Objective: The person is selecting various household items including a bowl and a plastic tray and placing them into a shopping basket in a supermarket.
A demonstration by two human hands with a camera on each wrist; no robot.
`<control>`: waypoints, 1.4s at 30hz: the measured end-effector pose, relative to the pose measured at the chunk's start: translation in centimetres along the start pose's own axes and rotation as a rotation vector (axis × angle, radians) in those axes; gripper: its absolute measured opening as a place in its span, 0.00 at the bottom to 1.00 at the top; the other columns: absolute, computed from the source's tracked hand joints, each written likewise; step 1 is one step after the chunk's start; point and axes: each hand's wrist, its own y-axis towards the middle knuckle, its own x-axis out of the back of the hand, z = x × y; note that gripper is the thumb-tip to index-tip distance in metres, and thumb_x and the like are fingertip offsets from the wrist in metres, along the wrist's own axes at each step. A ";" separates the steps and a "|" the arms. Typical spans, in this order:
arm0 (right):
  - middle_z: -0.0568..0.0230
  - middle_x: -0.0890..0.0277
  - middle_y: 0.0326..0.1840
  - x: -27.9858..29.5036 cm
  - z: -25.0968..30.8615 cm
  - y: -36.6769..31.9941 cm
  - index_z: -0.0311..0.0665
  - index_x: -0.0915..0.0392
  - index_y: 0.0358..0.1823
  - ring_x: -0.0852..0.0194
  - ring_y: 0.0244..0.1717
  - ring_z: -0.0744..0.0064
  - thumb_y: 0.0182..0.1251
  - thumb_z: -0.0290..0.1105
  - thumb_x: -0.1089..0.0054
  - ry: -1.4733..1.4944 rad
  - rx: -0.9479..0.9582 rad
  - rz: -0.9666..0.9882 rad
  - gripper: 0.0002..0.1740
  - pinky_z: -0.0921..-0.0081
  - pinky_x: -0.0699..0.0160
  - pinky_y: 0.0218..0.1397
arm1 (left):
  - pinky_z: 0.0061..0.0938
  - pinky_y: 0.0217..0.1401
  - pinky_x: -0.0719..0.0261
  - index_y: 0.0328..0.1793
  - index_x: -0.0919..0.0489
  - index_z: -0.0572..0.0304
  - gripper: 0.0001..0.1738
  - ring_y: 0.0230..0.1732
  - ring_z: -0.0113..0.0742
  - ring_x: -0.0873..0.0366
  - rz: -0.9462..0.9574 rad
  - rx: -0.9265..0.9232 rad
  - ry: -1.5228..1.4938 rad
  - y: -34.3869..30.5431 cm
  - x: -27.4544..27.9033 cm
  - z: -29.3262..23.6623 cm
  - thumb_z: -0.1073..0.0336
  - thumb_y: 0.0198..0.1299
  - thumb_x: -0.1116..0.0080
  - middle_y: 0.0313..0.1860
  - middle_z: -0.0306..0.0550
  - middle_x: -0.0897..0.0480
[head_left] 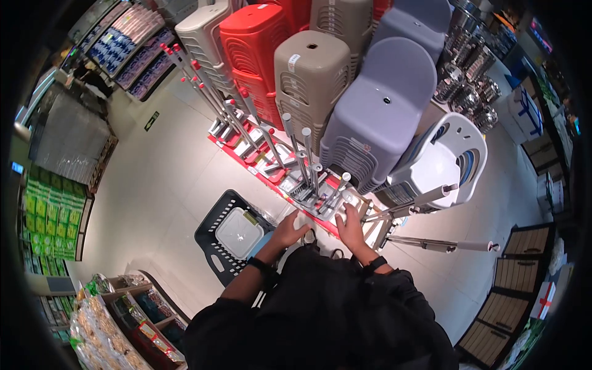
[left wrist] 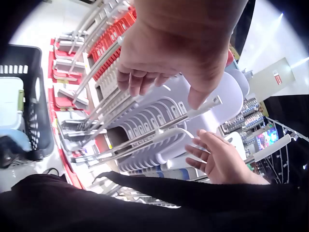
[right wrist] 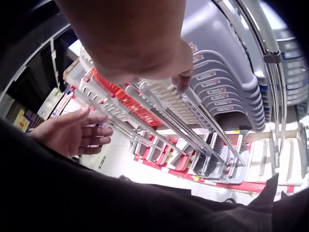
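Note:
My left hand (head_left: 288,233) hovers with loosely bent fingers and holds nothing, in front of a row of broom-and-dustpan sets. To its right my right hand (head_left: 351,228) reaches forward with relaxed, spread fingers; in the left wrist view that right hand (left wrist: 224,162) appears empty. Close by its fingertips stands the grey handle (right wrist: 192,96) of one set, which the fingers overlap in the right wrist view. Metal poles run down from such handles to dustpans (right wrist: 207,166) with dark bristles, standing on a low red-edged base (head_left: 271,184).
Stacked stools stand behind the sets: red (head_left: 256,37), taupe (head_left: 311,68) and grey-purple chairs (head_left: 382,105). A black shopping basket (head_left: 202,233) holding a white lidded box (head_left: 237,231) is on the floor at left. Long-handled poles (head_left: 425,243) jut out at right beside white chairs (head_left: 475,139).

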 end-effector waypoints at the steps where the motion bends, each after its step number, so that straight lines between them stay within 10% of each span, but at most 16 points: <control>1: 0.37 0.37 0.67 -0.2 0.4 -0.5 0.28 0.38 0.67 0.40 0.70 0.40 0.69 0.36 0.44 -0.015 0.066 0.066 0.29 0.58 0.39 0.72 | 0.41 0.70 0.33 0.72 0.35 0.73 0.47 0.69 0.57 0.30 -0.064 0.053 0.075 -2.3 0.4 0.9 0.39 0.60 0.41 0.67 0.69 0.28; 7: 0.37 0.46 0.75 -2.4 4.1 -3.0 0.32 0.41 0.72 0.46 0.75 0.41 0.66 0.38 0.41 0.007 0.342 0.529 0.36 0.59 0.41 0.75 | 0.44 0.61 0.26 0.65 0.25 0.60 0.38 0.56 0.57 0.20 -0.268 0.632 0.082 -15.5 0.9 1.0 0.35 0.67 0.58 0.52 0.59 0.16; 15: 0.46 0.31 0.66 -7.5 7.8 -7.7 0.34 0.33 0.68 0.34 0.68 0.49 0.61 0.39 0.39 -0.138 0.589 0.997 0.34 0.58 0.32 0.69 | 0.44 0.46 0.20 0.49 0.16 0.55 0.33 0.42 0.52 0.15 -0.506 0.654 0.288 -22.4 -0.4 1.3 0.34 0.67 0.58 0.34 0.52 0.13; 24: 0.39 0.46 0.75 -9.7 11.1 -10.8 0.37 0.41 0.73 0.37 0.70 0.43 0.57 0.37 0.33 -0.197 0.539 0.824 0.43 0.59 0.32 0.70 | 0.40 0.57 0.23 0.56 0.19 0.53 0.32 0.54 0.48 0.18 -0.294 0.418 0.352 -26.9 1.2 7.1 0.42 0.49 0.30 0.49 0.51 0.15; 28: 0.36 0.52 0.77 -12.4 12.3 -11.7 0.41 0.41 0.74 0.43 0.74 0.42 0.52 0.38 0.28 -0.179 0.268 0.860 0.47 0.59 0.33 0.71 | 0.49 0.73 0.37 0.69 0.28 0.54 0.44 0.70 0.50 0.32 -0.665 0.166 0.750 -27.6 1.7 5.8 0.46 0.46 0.27 0.68 0.55 0.27; 31: 0.36 0.47 0.75 -13.2 11.9 -11.7 0.51 0.35 0.71 0.33 0.68 0.41 0.51 0.37 0.31 -0.569 0.693 0.453 0.42 0.57 0.27 0.65 | 0.47 0.74 0.37 0.73 0.34 0.54 0.49 0.72 0.51 0.33 -0.634 0.162 0.746 -27.1 2.1 6.9 0.44 0.46 0.27 0.70 0.58 0.30; 38: 0.54 0.23 0.49 -14.3 11.8 -9.0 0.45 0.22 0.51 0.22 0.52 0.51 0.53 0.32 0.36 -0.563 0.443 0.612 0.21 0.58 0.21 0.54 | 0.45 0.50 0.18 0.64 0.23 0.50 0.34 0.46 0.54 0.15 -0.082 0.372 0.284 -24.0 3.8 8.3 0.38 0.57 0.42 0.46 0.54 0.14; 42: 0.39 0.35 0.67 -15.4 12.5 -9.2 0.46 0.30 0.65 0.37 0.69 0.40 0.56 0.33 0.37 -0.650 0.579 0.382 0.32 0.55 0.29 0.66 | 0.45 0.50 0.18 0.57 0.18 0.45 0.28 0.46 0.54 0.15 -0.134 0.353 0.268 -24.1 5.0 8.4 0.38 0.58 0.42 0.44 0.53 0.13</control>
